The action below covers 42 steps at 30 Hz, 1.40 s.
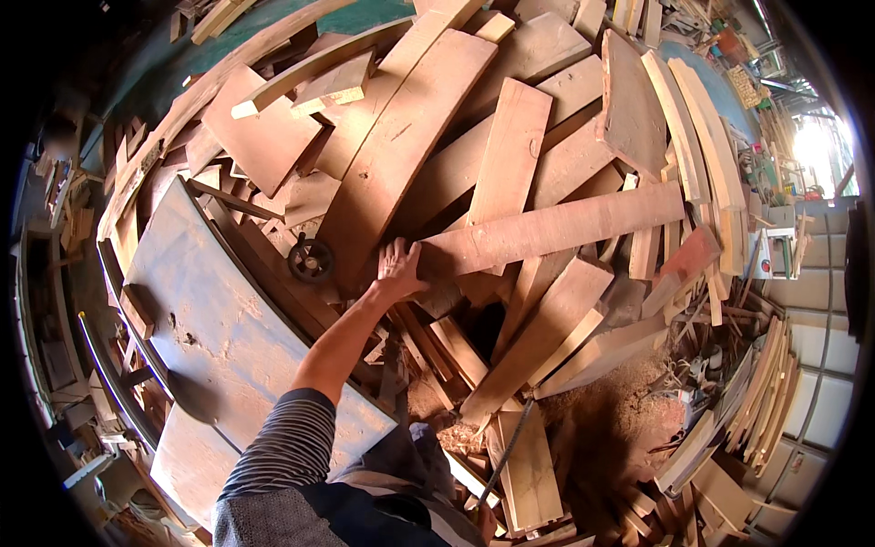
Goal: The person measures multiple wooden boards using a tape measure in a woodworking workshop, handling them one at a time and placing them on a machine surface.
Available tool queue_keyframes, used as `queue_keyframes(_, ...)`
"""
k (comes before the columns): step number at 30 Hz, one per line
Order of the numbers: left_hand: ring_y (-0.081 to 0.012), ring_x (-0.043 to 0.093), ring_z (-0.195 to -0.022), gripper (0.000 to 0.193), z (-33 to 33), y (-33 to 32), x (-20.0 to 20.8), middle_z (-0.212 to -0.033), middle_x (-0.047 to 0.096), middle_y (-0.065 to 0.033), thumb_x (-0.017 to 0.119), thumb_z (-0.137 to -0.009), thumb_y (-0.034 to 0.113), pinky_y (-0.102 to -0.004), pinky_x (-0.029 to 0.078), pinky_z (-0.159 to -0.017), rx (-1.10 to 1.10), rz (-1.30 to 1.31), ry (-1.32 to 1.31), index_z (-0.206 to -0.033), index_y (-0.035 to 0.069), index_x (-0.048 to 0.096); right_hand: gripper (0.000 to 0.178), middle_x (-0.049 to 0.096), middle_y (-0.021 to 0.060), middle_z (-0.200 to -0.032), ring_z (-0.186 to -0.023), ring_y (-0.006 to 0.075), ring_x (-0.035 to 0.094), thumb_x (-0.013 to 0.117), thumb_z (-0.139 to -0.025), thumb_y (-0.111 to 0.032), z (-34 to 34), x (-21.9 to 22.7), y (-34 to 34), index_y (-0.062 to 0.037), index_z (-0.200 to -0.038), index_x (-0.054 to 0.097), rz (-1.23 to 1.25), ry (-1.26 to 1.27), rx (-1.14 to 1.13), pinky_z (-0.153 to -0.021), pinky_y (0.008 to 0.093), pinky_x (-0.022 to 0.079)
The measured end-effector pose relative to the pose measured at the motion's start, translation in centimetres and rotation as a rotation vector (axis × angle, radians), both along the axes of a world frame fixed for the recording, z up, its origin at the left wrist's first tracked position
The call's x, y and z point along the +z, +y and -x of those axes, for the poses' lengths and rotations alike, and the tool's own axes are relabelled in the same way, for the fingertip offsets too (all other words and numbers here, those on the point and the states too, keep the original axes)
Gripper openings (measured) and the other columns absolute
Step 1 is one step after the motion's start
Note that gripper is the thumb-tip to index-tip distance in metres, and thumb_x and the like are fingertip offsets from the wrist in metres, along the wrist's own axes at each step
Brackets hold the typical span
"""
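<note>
My left hand point(398, 266) reaches into the pile with its fingers spread. It lies at the left end of a long reddish plank point(556, 228), beside the lower end of a wide brown board point(410, 137). Whether it presses on one or both is hard to tell. A dark handwheel point(311, 260) sits just left of it. My right hand point(487, 523) shows only in part at the lower edge. It seems closed around a thin dark rod point(507, 453) that slants up beside a short light board point(529, 469).
A dusty grey metal machine table point(228, 310) with a small wood block point(138, 311) stands at left. Planks lie heaped in many directions ahead. Sawdust point(629, 392) covers the floor at right, near a stack of thin strips point(766, 392). Curved timbers point(706, 137) lean at far right.
</note>
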<state>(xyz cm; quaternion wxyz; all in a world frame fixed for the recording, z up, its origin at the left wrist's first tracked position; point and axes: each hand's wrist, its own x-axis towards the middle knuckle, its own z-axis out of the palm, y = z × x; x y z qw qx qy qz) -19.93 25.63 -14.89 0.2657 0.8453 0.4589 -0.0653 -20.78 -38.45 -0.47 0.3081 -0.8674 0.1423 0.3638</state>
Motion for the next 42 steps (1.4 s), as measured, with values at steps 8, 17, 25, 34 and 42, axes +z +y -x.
queue_keyframes(8,-0.0452,0.027,-0.142,0.094,1.0,10.2,-1.2,-0.150,0.033,-0.0241,0.087,-0.065,0.035,-0.0583,0.032,-0.111,0.329,-0.355,0.053,-0.142,0.008,0.041,0.031,0.068,0.0130,-0.086,-0.078,0.0262,0.063,0.072,-0.090,-0.029,-2.6,2.0,4.4,-0.0059,-0.110,0.069,0.067,-0.018,0.178,-0.070,0.0390,0.050)
queue_keyframes(17,-0.0485,0.028,-0.142,0.070,-1.6,12.1,-4.2,-0.148,0.035,-0.0237,0.065,-0.072,-0.001,-0.0602,0.030,-0.111,0.275,-0.524,-0.029,-0.138,0.000,0.041,0.030,0.068,0.0149,-0.084,-0.075,0.0301,0.063,0.077,-0.086,-0.028,-2.3,4.7,7.8,-0.0084,-0.108,0.069,0.180,-0.058,0.421,-0.068,0.0428,0.049)
queue_keyframes(25,-0.0458,0.045,-0.132,0.063,-2.3,15.8,1.0,-0.136,0.049,-0.0287,0.057,-0.070,-0.006,-0.0479,0.042,-0.109,0.320,-0.278,-0.411,-0.132,-0.005,0.044,0.026,0.066,0.0125,-0.082,-0.074,0.0308,0.063,0.076,-0.089,-0.028,-2.3,4.5,8.7,-0.0188,-0.112,0.070,0.205,-0.153,0.701,-0.066,0.0440,0.047)
queue_keyframes(34,-0.0179,0.063,-0.070,0.045,0.1,15.2,16.9,-0.083,0.064,-0.0095,0.061,-0.070,0.000,-0.0305,0.052,-0.061,0.341,0.620,-1.146,-0.115,-0.005,0.062,0.021,0.054,0.0038,-0.068,-0.058,0.0164,0.057,0.058,-0.096,-0.029,-5.6,2.1,9.7,-0.0093,-0.088,0.058,-0.223,0.123,-0.400,-0.051,0.0326,0.051)
queue_keyframes(42,-0.0240,0.068,-0.093,0.091,-2.2,-3.9,22.0,-0.117,0.069,-0.0139,0.057,-0.050,-0.006,-0.0311,0.057,-0.081,0.489,1.147,-1.598,-0.141,0.000,0.051,0.032,0.065,0.0061,-0.085,-0.071,0.0158,0.064,0.057,-0.099,-0.036,-11.1,6.0,11.1,-0.0052,-0.101,0.063,-0.570,-0.070,-0.300,-0.059,0.0290,0.053)
